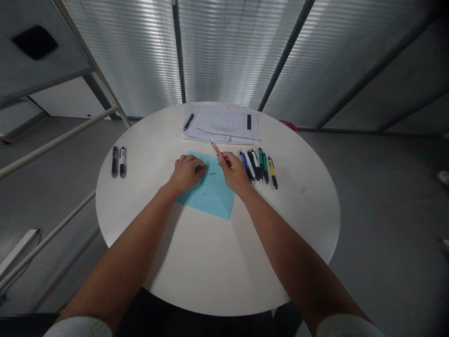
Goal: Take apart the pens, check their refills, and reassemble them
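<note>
Over the right part of a light blue sheet of paper (213, 201), my right hand (234, 174) is closed round a slim pink pen barrel (216, 149). A thin dark tip sticks out of the barrel's far end. My left hand (185, 174) rests on the sheet's left side, fingers pinched on a short dark piece (198, 168), perhaps a pen's grip; its kind is not clear. Between the hands a tiny dark coiled-looking bit (212, 173) lies on the paper, with a smaller speck below it. Handwriting-like lines cover the sheet.
Several pens (258, 164) lie side by side just right of my right hand. Two more pens (122, 162) are at the table's left edge. A paper stack (220, 119) with a black pen (188, 121) lies at the back of the round white table (210, 262). Blinds stand behind.
</note>
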Motion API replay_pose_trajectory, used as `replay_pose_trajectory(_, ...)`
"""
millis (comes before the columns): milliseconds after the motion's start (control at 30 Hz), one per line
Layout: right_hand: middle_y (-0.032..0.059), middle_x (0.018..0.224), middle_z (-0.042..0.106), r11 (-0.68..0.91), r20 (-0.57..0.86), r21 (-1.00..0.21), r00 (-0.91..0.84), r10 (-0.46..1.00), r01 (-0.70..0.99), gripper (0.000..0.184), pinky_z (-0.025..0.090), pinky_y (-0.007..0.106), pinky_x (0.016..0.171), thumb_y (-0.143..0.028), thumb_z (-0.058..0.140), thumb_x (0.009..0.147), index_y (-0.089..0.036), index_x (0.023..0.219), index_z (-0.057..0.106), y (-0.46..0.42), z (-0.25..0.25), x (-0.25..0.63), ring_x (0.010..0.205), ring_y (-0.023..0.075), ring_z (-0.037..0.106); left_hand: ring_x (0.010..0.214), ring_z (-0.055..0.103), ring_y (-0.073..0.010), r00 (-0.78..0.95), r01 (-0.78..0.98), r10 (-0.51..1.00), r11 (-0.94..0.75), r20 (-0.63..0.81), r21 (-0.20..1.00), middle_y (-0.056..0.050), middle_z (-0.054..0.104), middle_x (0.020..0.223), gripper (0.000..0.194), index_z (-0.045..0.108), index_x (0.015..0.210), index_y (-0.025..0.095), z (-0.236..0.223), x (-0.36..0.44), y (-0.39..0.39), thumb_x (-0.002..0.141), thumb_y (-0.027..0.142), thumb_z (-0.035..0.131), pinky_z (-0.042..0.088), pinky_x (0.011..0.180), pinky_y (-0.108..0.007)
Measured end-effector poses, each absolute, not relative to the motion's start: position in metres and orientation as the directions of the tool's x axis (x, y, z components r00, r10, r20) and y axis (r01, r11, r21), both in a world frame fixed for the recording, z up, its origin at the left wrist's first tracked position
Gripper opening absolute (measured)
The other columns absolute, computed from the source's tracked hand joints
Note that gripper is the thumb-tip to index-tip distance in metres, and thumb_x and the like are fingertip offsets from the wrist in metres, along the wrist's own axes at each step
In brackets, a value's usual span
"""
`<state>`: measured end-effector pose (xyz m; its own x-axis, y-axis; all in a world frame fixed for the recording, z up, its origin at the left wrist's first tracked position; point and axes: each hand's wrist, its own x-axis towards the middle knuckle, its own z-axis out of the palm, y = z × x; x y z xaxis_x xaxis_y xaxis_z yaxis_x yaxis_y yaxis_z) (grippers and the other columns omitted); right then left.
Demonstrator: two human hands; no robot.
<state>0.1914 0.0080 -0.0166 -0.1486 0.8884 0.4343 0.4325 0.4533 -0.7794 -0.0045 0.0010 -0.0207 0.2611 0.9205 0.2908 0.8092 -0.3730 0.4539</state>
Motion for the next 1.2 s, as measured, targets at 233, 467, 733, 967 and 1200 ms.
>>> replay_pose_trajectory(233,0.0018,0.082,0.063,0.429,0.398,-0.788,-0.166,0.902,0.443,0.034,0.039,0.028,0.067,-0.049,0.045,0.096,-0.020,0.097,0.063,0.005,-0.013,0.191,0.073,0.0156,0.056,0.099,0.053,-0.0282,0.242,0.836,0.928,-0.347,0.282,0.425,-0.010,0.066,0.101,0.019,0.072,0.096,0.022,-0.018,-0.005,0.000,0.086,0.033,0.061,0.038,0.091,-0.045)
replay_pose_trajectory(467,0.0004,0.079,0.061,0.432,0.394,-0.793,-0.180,0.901,0.429,0.033,0.039,0.028,0.065,-0.049,0.045,0.096,-0.020,0.095,0.063,0.006,-0.015,0.191,0.071,0.0153,0.055,0.097,0.056,-0.0318,0.176,0.908,0.964,-0.238,0.201,0.345,-0.012,0.069,0.096,0.032,0.067,0.108,0.021,-0.008,-0.005,-0.007,0.089,0.044,0.057,0.038,0.087,-0.048)
replay_pose_trajectory(733,-0.0009,0.075,0.060,0.409,0.360,-0.792,-0.194,0.913,0.454,0.034,0.037,0.027,0.063,-0.049,0.045,0.096,-0.020,0.095,0.064,0.004,-0.013,0.191,0.068,0.0143,0.054,0.098,0.057,-0.0301,0.241,0.900,0.953,-0.291,0.185,0.324,-0.010,0.070,0.101,0.028,0.068,0.104,0.021,-0.004,-0.005,-0.009,0.094,0.029,0.042,0.039,0.086,-0.046)
replay_pose_trajectory(967,-0.0004,0.075,0.060,0.404,0.352,-0.787,-0.197,0.915,0.467,0.036,0.039,0.027,0.064,-0.052,0.045,0.095,-0.021,0.095,0.064,0.003,-0.013,0.191,0.069,0.0151,0.055,0.095,0.058,-0.0306,0.222,0.887,0.952,-0.286,0.209,0.361,-0.012,0.068,0.096,0.023,0.067,0.101,0.021,-0.008,-0.006,-0.007,0.090,0.031,0.050,0.039,0.085,-0.046)
replay_pose_trajectory(1200,0.0005,0.077,0.063,0.402,0.355,-0.779,-0.190,0.915,0.481,0.040,0.040,0.028,0.065,-0.056,0.043,0.095,-0.021,0.096,0.064,0.004,-0.014,0.192,0.071,0.0160,0.056,0.092,0.058,-0.0293,0.225,0.860,0.941,-0.314,0.254,0.402,-0.011,0.067,0.093,0.023,0.069,0.100,0.022,-0.014,-0.010,-0.003,0.090,0.029,0.049,0.040,0.087,-0.047)
